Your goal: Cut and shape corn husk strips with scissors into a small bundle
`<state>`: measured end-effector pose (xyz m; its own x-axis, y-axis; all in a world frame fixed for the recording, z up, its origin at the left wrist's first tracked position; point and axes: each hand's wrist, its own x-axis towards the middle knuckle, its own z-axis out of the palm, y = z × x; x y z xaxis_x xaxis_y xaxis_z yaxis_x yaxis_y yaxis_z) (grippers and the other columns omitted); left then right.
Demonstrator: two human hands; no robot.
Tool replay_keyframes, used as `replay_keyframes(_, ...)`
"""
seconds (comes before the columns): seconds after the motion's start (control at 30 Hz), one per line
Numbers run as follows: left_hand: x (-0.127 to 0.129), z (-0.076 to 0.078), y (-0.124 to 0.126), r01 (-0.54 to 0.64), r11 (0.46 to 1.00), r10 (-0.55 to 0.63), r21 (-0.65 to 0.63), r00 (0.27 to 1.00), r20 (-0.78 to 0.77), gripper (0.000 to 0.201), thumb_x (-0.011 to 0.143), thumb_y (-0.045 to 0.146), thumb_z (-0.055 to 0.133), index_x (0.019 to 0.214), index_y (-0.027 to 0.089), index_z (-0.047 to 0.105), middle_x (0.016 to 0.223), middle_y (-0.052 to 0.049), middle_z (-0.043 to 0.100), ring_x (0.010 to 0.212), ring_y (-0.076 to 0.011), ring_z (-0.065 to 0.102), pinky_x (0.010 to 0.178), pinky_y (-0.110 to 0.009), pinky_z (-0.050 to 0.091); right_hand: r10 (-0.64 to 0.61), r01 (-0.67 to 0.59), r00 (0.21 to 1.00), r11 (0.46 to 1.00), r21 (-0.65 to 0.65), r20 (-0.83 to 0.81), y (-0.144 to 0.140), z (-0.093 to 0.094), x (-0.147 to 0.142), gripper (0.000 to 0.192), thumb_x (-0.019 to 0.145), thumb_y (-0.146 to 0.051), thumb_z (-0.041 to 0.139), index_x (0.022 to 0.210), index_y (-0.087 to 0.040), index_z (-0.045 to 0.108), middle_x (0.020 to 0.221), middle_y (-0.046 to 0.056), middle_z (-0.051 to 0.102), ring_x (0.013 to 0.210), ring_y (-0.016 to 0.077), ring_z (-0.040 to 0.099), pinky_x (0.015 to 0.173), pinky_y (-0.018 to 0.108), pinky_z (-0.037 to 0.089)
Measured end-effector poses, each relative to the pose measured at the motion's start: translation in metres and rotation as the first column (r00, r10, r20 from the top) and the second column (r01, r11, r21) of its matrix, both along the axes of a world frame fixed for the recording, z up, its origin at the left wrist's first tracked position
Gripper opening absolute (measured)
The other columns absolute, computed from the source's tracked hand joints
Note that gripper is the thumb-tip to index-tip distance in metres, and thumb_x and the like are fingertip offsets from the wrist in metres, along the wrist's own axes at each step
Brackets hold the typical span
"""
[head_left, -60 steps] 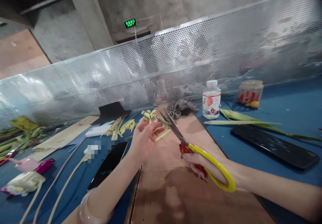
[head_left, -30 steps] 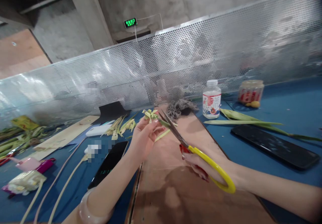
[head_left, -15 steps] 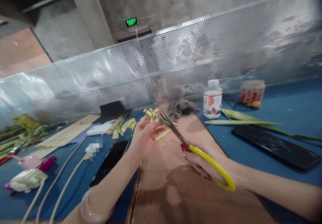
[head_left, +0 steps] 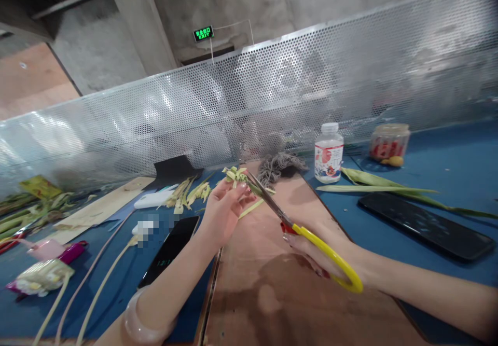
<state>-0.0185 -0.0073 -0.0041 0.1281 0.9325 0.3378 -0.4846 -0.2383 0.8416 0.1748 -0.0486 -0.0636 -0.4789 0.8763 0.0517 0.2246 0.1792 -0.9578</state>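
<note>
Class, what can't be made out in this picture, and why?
All in the head view:
Lower end of the folded leaf piece: hidden by the left hand.
Red handle of the scissors: mostly covered by the right hand.
Left-side phone: partly covered by the left forearm.
White cable end: partly pixelated.
Right forearm: cut off by the right edge.

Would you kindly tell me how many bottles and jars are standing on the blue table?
2: a labelled bottle, beyond the right hand and its scissors, and a wider jar to the bottle's right. Others might be hidden behind things.
</note>
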Motion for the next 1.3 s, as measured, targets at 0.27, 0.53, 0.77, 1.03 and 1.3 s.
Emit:
replay_keyframes(0.27, 0.000, -0.001, 0.000, -0.008, 1.000, 0.008, 0.004, 1.000, -0.008, 0.023, 0.069, 0.016, 0.072, 0.091, 0.020, 0.069, 0.075, 0.002, 0.064, 0.066, -0.0086, 0.059, 0.067, -0.024, 0.052, -0.048, 0.051, 0.996, 0.998, -0.035, 0.079, 0.001, 0.003, -0.002, 0.029, 0.086, -0.050, 0.047, 0.081, -0.021, 0.043, 0.048, -0.010, 0.039, 0.032, 0.0051, 0.039, 0.029, 0.014, 0.033)
replay_keyframes(0.53, 0.000, 0.000, -0.001, -0.007, 1.000, 0.007, 0.002, 1.000, -0.015, 0.023, 0.070, 0.015, 0.071, 0.092, 0.021, 0.069, 0.075, 0.002, 0.064, 0.067, -0.0086, 0.060, 0.066, -0.023, 0.052, 0.001, 0.003, 0.994, 0.999, -0.033, 0.114, -0.007, 0.021, -0.001, 0.022, 0.088, -0.039, 0.045, 0.078, -0.021, 0.040, 0.048, -0.010, 0.037, 0.034, 0.0041, 0.041, 0.032, 0.012, 0.033)
replay_keyframes(0.77, 0.000, -0.001, 0.000, -0.017, 1.000, 0.017, -0.003, 1.000, -0.012, 0.024, 0.068, 0.016, 0.072, 0.092, 0.022, 0.069, 0.074, 0.003, 0.064, 0.066, -0.0090, 0.061, 0.065, -0.023, 0.052, -0.036, 0.042, 0.996, 0.997, -0.067, 0.082, -0.001, 0.006, -0.001, 0.027, 0.086, -0.049, 0.047, 0.083, -0.021, 0.044, 0.047, -0.010, 0.040, 0.031, 0.0052, 0.039, 0.027, 0.012, 0.032)
replay_keyframes(1.03, 0.001, 0.000, -0.001, -0.008, 1.000, 0.008, -0.009, 1.000, 0.008, 0.022, 0.069, 0.014, 0.071, 0.090, 0.021, 0.069, 0.073, 0.002, 0.064, 0.064, -0.0090, 0.060, 0.067, -0.025, 0.053, -0.079, 0.084, 0.991, 0.995, -0.044, 0.104, 0.001, -0.003, -0.002, 0.029, 0.086, -0.050, 0.045, 0.081, -0.022, 0.043, 0.045, -0.009, 0.041, 0.030, 0.0065, 0.040, 0.027, 0.014, 0.033)
replay_keyframes(1.3, 0.000, 0.000, -0.001, 0.006, 1.000, -0.006, 0.008, 1.000, 0.015, 0.017, 0.071, 0.015, 0.070, 0.086, 0.022, 0.069, 0.075, 0.002, 0.065, 0.065, -0.0084, 0.062, 0.067, -0.023, 0.053, -0.120, 0.120, 0.993, 0.993, -0.014, -0.002, -0.001, 0.003, -0.003, 0.027, 0.085, -0.043, 0.050, 0.073, -0.021, 0.043, 0.045, -0.009, 0.039, 0.035, 0.0060, 0.039, 0.036, 0.017, 0.034)
